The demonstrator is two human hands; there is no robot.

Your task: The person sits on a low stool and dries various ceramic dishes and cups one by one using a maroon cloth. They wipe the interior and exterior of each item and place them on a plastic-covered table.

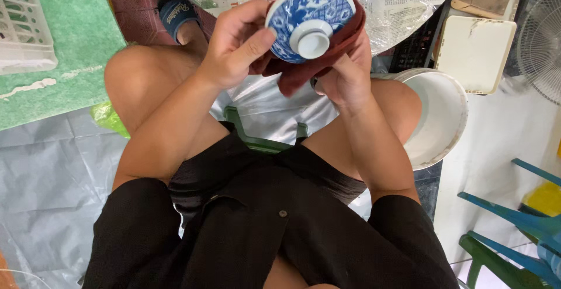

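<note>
Between the hands, the bowl [308, 17] is white with a blue pattern. The cloth [304, 70] beneath it is dark red. Right of them, a white bucket [442, 119].

even, soft daylight fills the head view, bright without harshness. shadows are faint and diffuse: a dim patch lies under the seated person's legs on the grey plastic floor sheet [47, 172]. the glossy blue-and-white porcelain bowl [310, 20] carries small pale highlights on its foot ring. the clear plastic table cover [409, 2] shows crinkled white glare, and the white plastic bucket [441, 119] is close to overexposed along its rim. the black button-front garment [263, 230] loses detail in its dark folds. focus is sharp at the centre; straight lines bow near the frame edges, as at the white plastic crate [23, 26].
</note>
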